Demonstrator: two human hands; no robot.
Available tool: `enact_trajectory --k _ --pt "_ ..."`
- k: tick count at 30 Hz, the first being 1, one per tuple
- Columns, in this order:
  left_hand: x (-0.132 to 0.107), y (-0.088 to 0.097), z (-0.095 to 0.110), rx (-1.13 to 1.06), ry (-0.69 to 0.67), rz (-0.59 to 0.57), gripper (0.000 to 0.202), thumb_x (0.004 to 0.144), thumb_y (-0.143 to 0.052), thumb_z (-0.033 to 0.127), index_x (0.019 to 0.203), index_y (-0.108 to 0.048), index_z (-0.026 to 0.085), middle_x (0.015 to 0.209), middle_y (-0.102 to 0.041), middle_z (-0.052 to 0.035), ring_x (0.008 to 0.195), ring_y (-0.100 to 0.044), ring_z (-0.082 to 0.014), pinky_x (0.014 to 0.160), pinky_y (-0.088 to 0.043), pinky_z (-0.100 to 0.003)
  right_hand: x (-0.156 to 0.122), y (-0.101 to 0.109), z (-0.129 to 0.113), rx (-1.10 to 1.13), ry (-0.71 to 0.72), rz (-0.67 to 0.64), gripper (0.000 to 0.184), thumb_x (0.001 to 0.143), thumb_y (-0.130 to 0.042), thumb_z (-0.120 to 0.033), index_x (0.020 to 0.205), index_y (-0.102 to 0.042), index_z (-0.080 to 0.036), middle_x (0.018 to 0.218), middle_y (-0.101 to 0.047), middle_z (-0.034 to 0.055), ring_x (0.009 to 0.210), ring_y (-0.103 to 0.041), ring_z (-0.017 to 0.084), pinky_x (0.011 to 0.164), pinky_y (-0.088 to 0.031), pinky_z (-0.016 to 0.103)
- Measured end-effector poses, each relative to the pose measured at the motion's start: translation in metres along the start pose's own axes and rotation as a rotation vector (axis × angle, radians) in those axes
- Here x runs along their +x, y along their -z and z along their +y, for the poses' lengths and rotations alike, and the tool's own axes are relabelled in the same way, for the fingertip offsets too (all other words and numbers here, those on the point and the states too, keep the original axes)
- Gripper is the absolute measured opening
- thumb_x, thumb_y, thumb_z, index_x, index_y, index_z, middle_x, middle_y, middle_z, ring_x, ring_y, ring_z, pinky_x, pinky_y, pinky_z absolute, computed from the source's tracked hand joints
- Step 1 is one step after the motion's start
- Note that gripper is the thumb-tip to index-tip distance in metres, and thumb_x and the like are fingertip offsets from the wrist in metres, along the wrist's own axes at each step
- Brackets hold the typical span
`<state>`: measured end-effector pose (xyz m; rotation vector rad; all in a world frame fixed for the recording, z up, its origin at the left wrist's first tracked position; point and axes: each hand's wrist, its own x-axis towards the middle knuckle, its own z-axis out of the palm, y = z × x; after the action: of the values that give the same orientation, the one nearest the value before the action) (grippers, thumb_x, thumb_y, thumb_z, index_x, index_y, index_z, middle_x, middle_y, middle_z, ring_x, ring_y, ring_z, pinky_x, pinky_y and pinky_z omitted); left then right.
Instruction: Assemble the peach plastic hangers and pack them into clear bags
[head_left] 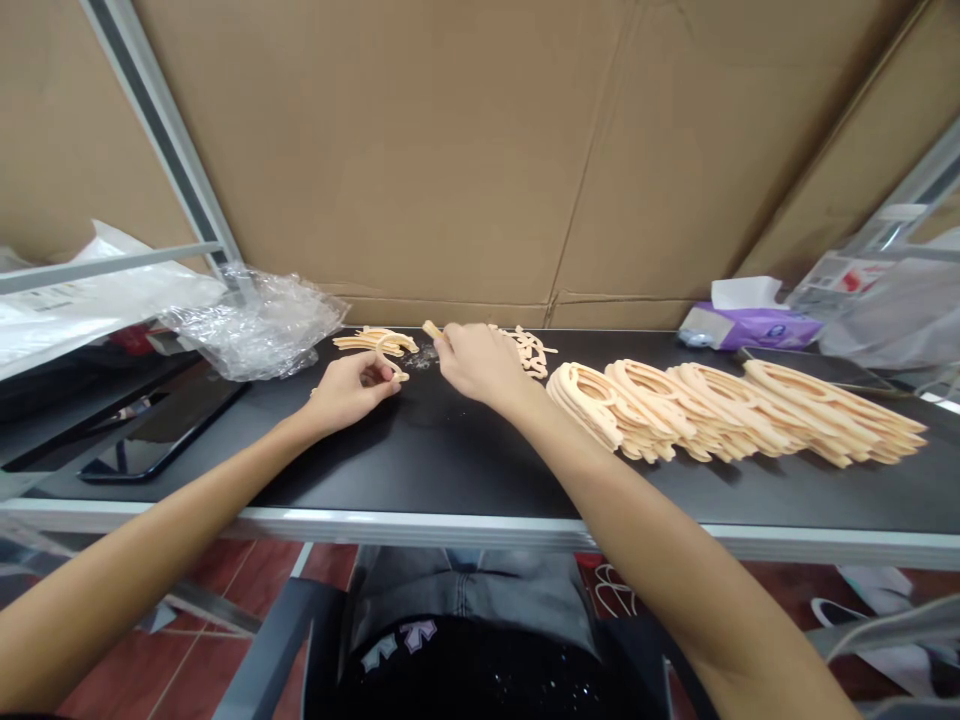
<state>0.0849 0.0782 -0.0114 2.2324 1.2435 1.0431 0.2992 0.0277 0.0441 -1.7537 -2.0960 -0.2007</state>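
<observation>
Near: red tiled floor [247, 590], chair armrest [274, 650] in grey. Table [420, 480], black top, pale metal front edge; both forearms cross it.

On it, left: dark phone [161, 435], lying flat. Right, beside the right forearm: leaning stacks [690, 410] of pale cut-out pieces, overlapping in a row.

Centre: left hand [346, 393], fingers pinching a curved pale piece [400, 377] above the table; right hand [480, 362], fingers closed round a short pale stick [430, 329], partly covering a heap of small pale bits [531, 352].

Beyond: curved strips [367, 341], bunched; crumpled clear plastic [262, 325], left; purple tissue pack [769, 327], right. Back: brown cardboard wall [412, 150], creased, between metal posts.
</observation>
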Motion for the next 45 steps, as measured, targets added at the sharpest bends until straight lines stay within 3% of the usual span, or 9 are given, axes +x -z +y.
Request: enact_trajectory --k 4,9,16,24,33,45 --pt "0.002 0.002 -0.003 -0.121 -0.020 0.003 0.038 0.072 -0.076 0.049 0.087 -0.064 0.017 0.085 -0.070 -0.0054 0.076 -0.067 -0.0190 0.077 -0.056 -0.035 -0.001 -0.003 0.003 -0.049 0.108 -0.215 0.038 0.102 -0.041 -0.033 0.108 -0.074 -0.016 0.117 -0.074 0.0165 0.105 -0.070 0.032 0.083 -0.050 0.039" --pt "0.003 0.004 -0.004 -0.142 -0.093 -0.027 0.035 0.075 -0.076 0.045 0.095 -0.067 0.017 0.082 -0.071 -0.0046 0.075 -0.067 -0.0186 0.074 -0.056 -0.032 -0.004 -0.003 0.001 -0.072 0.235 -0.314 0.039 0.102 -0.040 -0.036 0.111 -0.075 -0.020 0.119 -0.074 0.0148 0.104 -0.071 0.029 0.084 -0.051 0.037" --pt "0.001 0.002 -0.001 -0.129 -0.147 -0.072 0.025 0.078 -0.073 0.040 0.085 -0.067 0.017 0.079 -0.069 -0.0022 0.070 -0.063 -0.0155 0.070 -0.054 -0.029 -0.006 -0.003 0.000 -0.116 0.291 -0.295 0.036 0.102 -0.043 -0.034 0.112 -0.075 -0.020 0.116 -0.074 0.0140 0.104 -0.071 0.029 0.082 -0.050 0.036" --pt "-0.006 0.006 0.011 0.080 -0.238 -0.032 0.020 0.077 -0.071 0.036 0.077 -0.069 0.017 0.074 -0.070 -0.0013 0.065 -0.061 -0.0144 0.063 -0.048 -0.025 -0.008 -0.005 -0.003 -0.121 0.347 -0.262 0.029 0.100 -0.049 -0.029 0.109 -0.075 -0.020 0.119 -0.073 0.0129 0.108 -0.069 0.026 0.082 -0.048 0.031" --pt "-0.006 0.010 0.012 0.166 -0.362 -0.032 0.020 0.082 -0.065 0.035 0.074 -0.070 0.017 0.077 -0.074 -0.0042 0.072 -0.067 -0.0174 0.069 -0.049 -0.028 -0.007 -0.006 -0.002 -0.153 0.378 -0.212 0.029 0.100 -0.048 -0.026 0.110 -0.075 -0.020 0.119 -0.072 0.0122 0.109 -0.068 0.026 0.081 -0.049 0.031" --pt "-0.005 0.011 0.012 0.344 -0.575 -0.054 0.017 0.081 -0.053 0.017 0.077 -0.070 0.017 0.081 -0.071 -0.0072 0.080 -0.066 -0.0204 0.075 -0.052 -0.032 -0.009 0.002 -0.007 -0.243 0.398 -0.197 0.030 0.100 -0.048 -0.022 0.110 -0.076 -0.017 0.117 -0.073 0.0152 0.107 -0.070 0.030 0.081 -0.050 0.035"
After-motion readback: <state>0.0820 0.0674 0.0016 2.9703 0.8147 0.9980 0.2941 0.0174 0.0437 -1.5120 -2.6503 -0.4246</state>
